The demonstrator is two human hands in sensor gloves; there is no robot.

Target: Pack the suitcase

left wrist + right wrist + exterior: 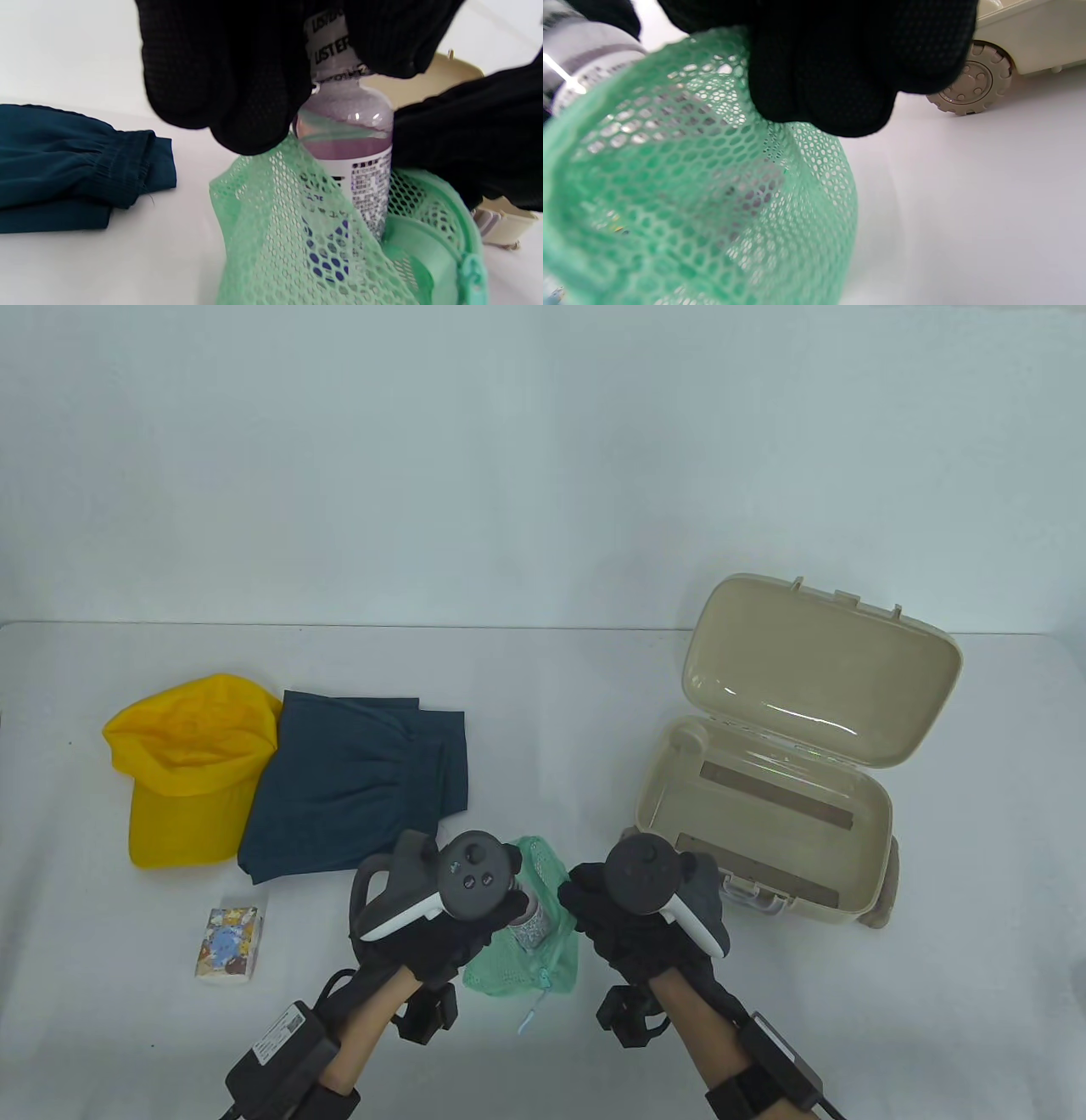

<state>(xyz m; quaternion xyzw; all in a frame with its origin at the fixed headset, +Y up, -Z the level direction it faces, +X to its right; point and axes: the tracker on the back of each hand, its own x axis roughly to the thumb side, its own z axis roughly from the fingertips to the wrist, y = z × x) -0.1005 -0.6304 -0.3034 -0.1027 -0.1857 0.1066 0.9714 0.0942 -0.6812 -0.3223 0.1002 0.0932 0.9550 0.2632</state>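
My left hand point(475, 920) grips the top of a small mouthwash bottle point(352, 144) with purple liquid; the bottle's lower half sits inside a green mesh pouch point(530, 959). The bottle also shows in the table view point(530, 923). My right hand point(607, 916) pinches the pouch's rim point(725, 72) and holds it open. In the left wrist view the mesh point(297, 237) wraps the bottle's label. The beige suitcase point(857, 865) lies open at the right, its lid point(814, 670) propped up.
A yellow cap point(182, 768) and folded dark teal shorts point(356, 780) lie at the left. A small tissue pack point(227, 943) lies near the front left. A suitcase wheel point(971, 82) shows in the right wrist view.
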